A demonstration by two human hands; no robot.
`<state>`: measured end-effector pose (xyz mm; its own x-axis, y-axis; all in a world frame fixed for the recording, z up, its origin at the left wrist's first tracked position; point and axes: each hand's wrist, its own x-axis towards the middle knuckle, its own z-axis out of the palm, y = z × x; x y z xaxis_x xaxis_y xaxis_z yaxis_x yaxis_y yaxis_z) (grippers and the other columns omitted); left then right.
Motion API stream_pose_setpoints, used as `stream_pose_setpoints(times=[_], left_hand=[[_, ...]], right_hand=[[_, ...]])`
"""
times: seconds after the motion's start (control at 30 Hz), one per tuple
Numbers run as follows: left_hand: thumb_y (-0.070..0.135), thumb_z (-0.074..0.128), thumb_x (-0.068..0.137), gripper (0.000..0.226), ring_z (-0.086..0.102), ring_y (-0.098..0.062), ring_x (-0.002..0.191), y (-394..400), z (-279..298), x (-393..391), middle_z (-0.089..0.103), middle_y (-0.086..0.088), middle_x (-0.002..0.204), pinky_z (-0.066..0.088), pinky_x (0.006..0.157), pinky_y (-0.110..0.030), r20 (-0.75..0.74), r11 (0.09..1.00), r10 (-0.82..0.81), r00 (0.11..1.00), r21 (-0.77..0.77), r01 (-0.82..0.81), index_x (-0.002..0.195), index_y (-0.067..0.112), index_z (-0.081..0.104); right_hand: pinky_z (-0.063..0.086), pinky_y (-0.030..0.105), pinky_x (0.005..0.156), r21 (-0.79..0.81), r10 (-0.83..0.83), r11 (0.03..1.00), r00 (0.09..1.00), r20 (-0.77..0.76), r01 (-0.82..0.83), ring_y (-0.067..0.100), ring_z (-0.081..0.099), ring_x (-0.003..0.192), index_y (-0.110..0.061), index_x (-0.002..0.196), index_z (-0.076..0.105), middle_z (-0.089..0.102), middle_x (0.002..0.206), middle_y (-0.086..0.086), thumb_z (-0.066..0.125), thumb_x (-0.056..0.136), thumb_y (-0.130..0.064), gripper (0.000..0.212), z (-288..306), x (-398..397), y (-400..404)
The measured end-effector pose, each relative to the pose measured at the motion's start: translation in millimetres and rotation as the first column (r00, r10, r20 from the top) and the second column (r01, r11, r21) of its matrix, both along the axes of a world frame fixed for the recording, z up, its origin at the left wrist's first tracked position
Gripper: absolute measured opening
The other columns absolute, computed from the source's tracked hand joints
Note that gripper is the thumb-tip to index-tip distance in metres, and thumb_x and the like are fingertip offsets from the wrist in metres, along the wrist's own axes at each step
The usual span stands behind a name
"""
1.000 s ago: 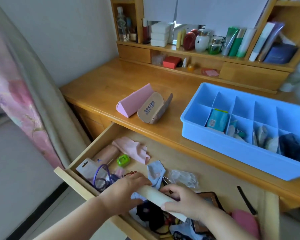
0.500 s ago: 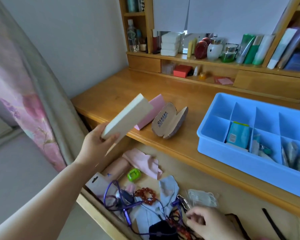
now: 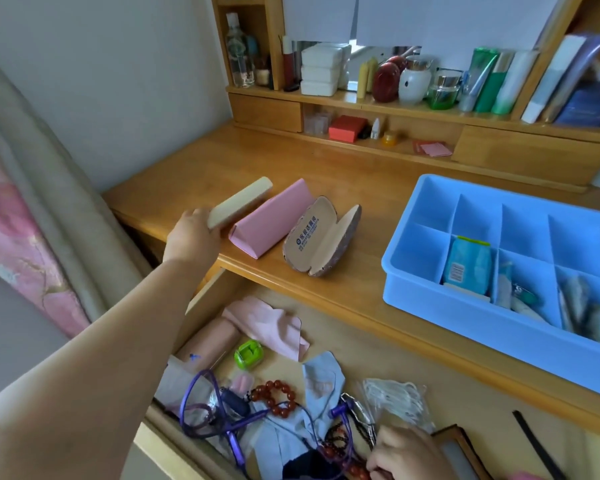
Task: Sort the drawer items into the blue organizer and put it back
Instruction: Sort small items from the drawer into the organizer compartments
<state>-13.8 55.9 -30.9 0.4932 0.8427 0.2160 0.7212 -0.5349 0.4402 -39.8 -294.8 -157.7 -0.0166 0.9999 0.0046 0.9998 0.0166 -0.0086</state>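
My left hand (image 3: 193, 233) grips one end of a long cream box (image 3: 239, 201), which lies on the desk beside the pink triangular case (image 3: 272, 218). An open glasses case (image 3: 321, 242) stands to the right of the pink one. The blue organizer (image 3: 416, 296) sits on the desk at the right, with a teal packet (image 3: 468, 266) and small items in its near compartments. Below, the open drawer (image 3: 201, 306) holds pink cloths, a green clip (image 3: 248, 355), red beads (image 3: 278, 398), purple cord and a pale blue cloth. My right hand (image 3: 407, 455) is down among the dark beads at the drawer's front, its fingers curled on them.
Shelves at the back of the desk (image 3: 361, 168) hold bottles, jars, tubes, white boxes and a red box (image 3: 347, 128). A curtain (image 3: 32, 220) hangs at the left. A black strip (image 3: 534, 441) and a dark-framed item lie in the drawer's right part.
My left hand lifted the cream box out of the drawer and set it down on the desk next to the pink case. My right hand stayed low in the drawer among the beads.
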Motion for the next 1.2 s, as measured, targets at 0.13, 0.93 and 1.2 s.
stream_pose_setpoints(times=[0.13,0.93,1.2], left_hand=[[0.004,0.051,0.089,0.054,0.054,-0.027,0.114,-25.0,-11.9,-20.4,0.038,-0.009,0.144,0.044,0.098,-0.037,0.073,0.978,-0.201,0.977,-0.035,0.203,0.141,0.011,0.039],[0.048,0.038,0.098,0.040,0.062,-0.017,0.087,-205.3,-41.9,-73.4,0.068,-0.002,0.092,0.048,0.079,-0.031,-0.105,0.803,-0.505,0.857,-0.421,0.422,0.098,0.019,0.065],[0.010,0.047,0.088,0.042,0.051,-0.019,0.119,-87.2,-73.7,-131.9,0.055,0.001,0.125,0.044,0.098,-0.030,-0.755,0.992,-0.125,0.644,-0.113,0.059,0.128,0.022,0.049]], right_hand=[[0.046,0.013,0.075,-0.069,-0.365,0.931,0.922,-0.131,0.358,-0.018,0.051,0.057,-0.049,0.049,0.061,0.047,0.054,-0.029,0.080,0.034,-0.067,0.029,23.8,86.2,-47.9],[0.046,0.014,0.068,-0.032,-0.457,0.793,0.558,-0.693,0.609,-0.006,0.055,0.087,-0.044,0.127,0.035,0.038,0.120,-0.030,0.062,0.088,-0.027,0.050,40.2,68.0,-38.6],[0.046,0.017,0.074,-0.118,-0.464,0.853,0.634,-0.619,0.509,-0.006,0.052,0.087,-0.035,0.120,0.052,0.038,0.115,-0.028,0.054,0.092,-0.025,0.030,29.6,65.5,-37.8]])
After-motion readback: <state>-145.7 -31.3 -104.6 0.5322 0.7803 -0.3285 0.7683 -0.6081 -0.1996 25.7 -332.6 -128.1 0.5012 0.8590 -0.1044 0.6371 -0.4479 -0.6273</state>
